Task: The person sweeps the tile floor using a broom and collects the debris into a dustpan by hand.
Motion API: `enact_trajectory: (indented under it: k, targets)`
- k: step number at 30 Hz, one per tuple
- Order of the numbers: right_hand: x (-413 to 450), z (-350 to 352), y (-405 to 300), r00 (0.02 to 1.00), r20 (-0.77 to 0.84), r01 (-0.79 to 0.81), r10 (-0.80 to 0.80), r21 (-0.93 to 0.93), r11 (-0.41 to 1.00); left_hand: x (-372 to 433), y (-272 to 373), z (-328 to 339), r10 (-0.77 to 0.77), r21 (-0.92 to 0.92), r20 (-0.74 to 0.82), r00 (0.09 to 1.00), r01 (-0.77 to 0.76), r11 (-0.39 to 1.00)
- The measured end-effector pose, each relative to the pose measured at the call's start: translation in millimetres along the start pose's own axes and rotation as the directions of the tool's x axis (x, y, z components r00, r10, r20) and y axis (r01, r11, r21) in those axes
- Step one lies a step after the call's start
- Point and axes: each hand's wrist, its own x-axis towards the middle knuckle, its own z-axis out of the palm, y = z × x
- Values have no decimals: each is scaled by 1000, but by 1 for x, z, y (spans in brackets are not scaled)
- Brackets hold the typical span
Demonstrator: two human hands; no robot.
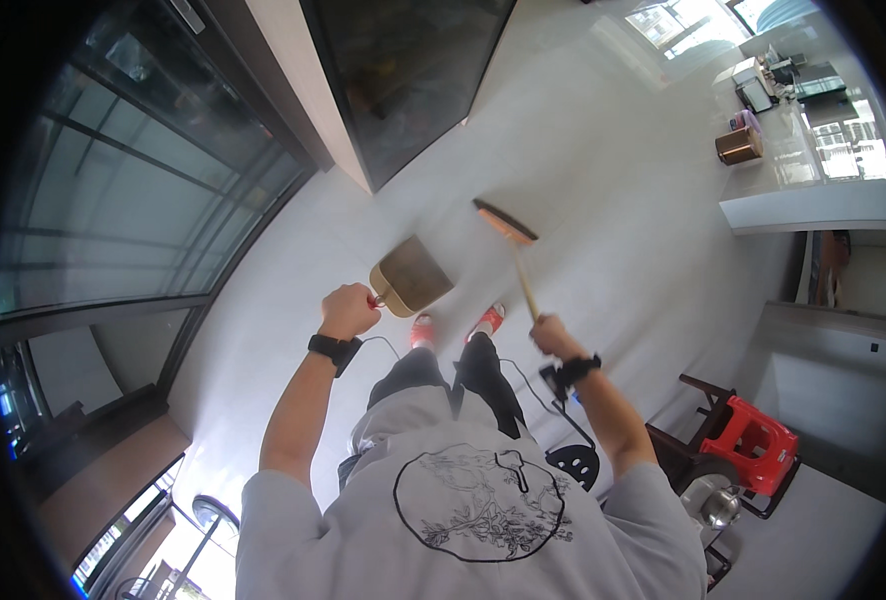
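Note:
My left hand (pixel 351 310) is closed around the handle of a tan dustpan (pixel 411 277), which hangs at the left, ahead of my feet. My right hand (pixel 554 337) grips the yellowish handle of a broom (pixel 509 226). The broom's orange head with dark bristles is at the floor ahead and to the right of the dustpan, apart from it. Both wrists wear black bands. Below the dustpan and broom are my feet in red slippers (pixel 423 330) on the pale floor.
A dark glass panel (pixel 413 75) stands ahead, with framed glass doors (pixel 135 187) at left. At right are a glossy counter (pixel 780 202) with a copper-coloured container (pixel 740 145), a red plastic stool (pixel 762 446) on dark furniture, and a metal kettle (pixel 721 508).

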Motion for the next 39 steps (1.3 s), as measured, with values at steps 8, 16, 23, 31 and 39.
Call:
enact_trajectory:
  k: [8,16,23,31,39]
  targets:
    - [-95,-21,-14,914,402,-246,-51,651,718,1,0,-4,3,-18,-19,1000,-4,1000]
    - [-110,-57,-33,988,114,19,-107,589,808,-23,-12,-2,-9,-93,-48,999,5,996]
    - [45,-78,-70,974,-134,210,-181,244,947,-57,-27,15,-165,-179,-120,979,142,973]
    - [154,-73,-75,948,-140,239,-286,-282,929,-49,-16,14,-265,-251,-79,961,238,938]
    - [-11,-19,19,913,208,406,-350,-386,828,-46,-21,18,-316,-213,-79,946,293,932]
